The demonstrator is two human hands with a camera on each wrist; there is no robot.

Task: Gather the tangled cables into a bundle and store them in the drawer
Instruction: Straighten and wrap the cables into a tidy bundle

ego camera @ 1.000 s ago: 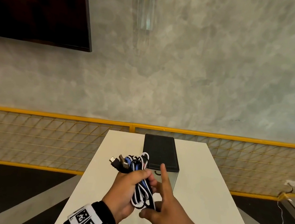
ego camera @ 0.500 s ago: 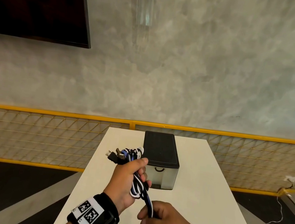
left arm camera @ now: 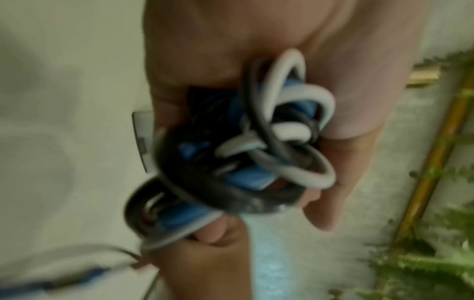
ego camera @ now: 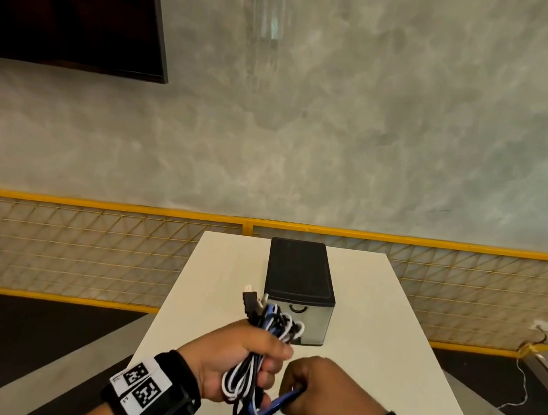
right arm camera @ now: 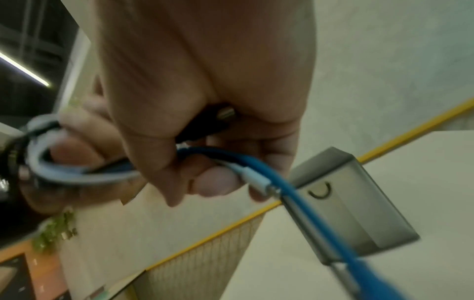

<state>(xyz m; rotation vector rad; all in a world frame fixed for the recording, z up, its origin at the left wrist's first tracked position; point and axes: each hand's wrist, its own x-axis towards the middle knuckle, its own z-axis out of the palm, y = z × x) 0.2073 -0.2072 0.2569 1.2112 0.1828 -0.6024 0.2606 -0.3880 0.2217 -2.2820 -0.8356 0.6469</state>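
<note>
Your left hand (ego camera: 240, 358) clenched the cables (ego camera: 254, 367), mostly bundled; your right hand (ego camera: 322, 396) gripped the loose blue tail (ego camera: 283, 402). The drawer (ego camera: 300, 317) remained closed, storing undone.

A long white worktop (ego camera: 368, 357) runs away toward a grey mottled wall (ego camera: 378, 134). A dark screen (ego camera: 66, 2) hangs high on that wall at the left, with a clear glass fitting (ego camera: 268, 3) beside it. Behind the worktop stands a yellow-framed mesh railing (ego camera: 71, 244). Loose white wires (ego camera: 519, 392) trail over the dark floor (ego camera: 7, 340) at the right, and green plants (left arm camera: 423, 263) show by the railing.
</note>
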